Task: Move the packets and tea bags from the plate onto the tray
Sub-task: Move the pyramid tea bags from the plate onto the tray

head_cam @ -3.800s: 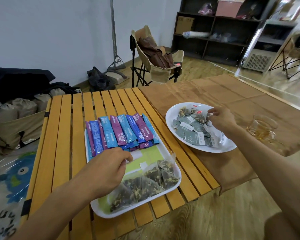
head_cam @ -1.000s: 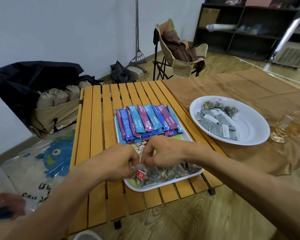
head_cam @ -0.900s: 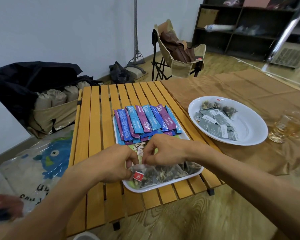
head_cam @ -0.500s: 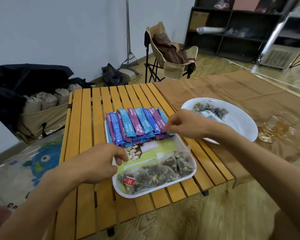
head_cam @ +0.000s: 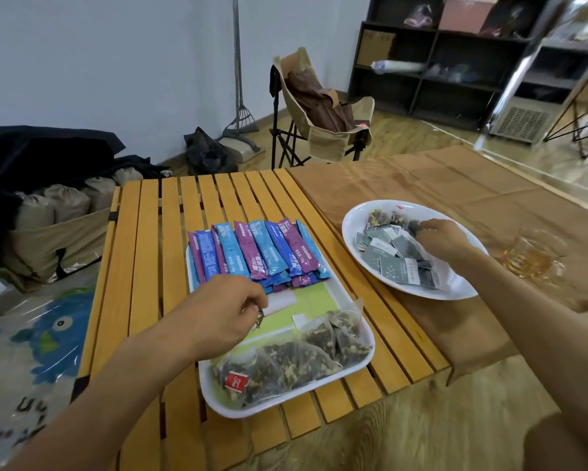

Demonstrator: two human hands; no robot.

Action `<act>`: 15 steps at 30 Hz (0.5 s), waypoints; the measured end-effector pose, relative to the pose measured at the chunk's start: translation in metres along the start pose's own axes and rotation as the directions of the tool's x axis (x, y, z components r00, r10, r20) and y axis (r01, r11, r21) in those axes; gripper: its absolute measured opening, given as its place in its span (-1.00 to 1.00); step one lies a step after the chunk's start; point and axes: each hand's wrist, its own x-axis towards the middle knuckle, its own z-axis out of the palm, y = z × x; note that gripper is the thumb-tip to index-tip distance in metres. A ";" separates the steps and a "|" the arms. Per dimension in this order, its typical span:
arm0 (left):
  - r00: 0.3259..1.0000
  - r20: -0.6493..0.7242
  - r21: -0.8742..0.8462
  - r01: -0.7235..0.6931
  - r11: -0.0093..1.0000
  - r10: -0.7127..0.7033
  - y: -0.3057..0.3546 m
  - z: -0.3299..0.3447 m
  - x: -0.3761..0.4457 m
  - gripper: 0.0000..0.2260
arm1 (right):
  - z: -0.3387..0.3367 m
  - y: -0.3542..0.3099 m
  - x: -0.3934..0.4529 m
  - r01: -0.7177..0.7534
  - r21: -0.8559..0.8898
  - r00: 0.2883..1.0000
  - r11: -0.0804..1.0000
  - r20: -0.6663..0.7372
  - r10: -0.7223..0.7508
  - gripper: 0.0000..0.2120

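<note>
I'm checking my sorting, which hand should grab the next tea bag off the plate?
Right. The right hand is already over the plate, fingers on the tea bags; the left hand rests over the tray.

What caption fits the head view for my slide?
Right hand reaches into the grey packets on the plate; left hand rests over the tray.

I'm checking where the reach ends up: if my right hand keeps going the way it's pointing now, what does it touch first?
The right hand points toward the far left part of the plate. It would probably meet the dark tea bags first, just beyond the fingertips, beside the grey packets. It may already touch them; depth is unclear.
</note>
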 end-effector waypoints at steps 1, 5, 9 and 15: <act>1.000 0.003 0.000 0.001 1.000 -0.001 -0.001 0.001 0.003 -0.78 | 0.001 0.003 0.001 0.014 0.062 1.000 0.998 0.015 -0.015 -0.64; 1.000 0.001 -0.015 -0.011 1.000 0.011 0.000 0.004 0.013 -0.78 | 0.000 0.002 0.003 0.054 0.114 0.998 0.992 -0.018 -0.053 -0.78; 1.000 0.026 -0.069 -0.015 0.998 0.017 0.004 0.008 0.018 -0.77 | -0.011 -0.007 -0.004 0.125 0.089 0.987 0.988 -0.110 -0.115 -0.74; 0.991 0.116 -0.143 -0.044 0.989 0.061 0.028 0.013 0.029 -0.76 | -0.029 -0.058 -0.061 0.351 0.174 0.935 0.920 -0.118 -0.334 -0.84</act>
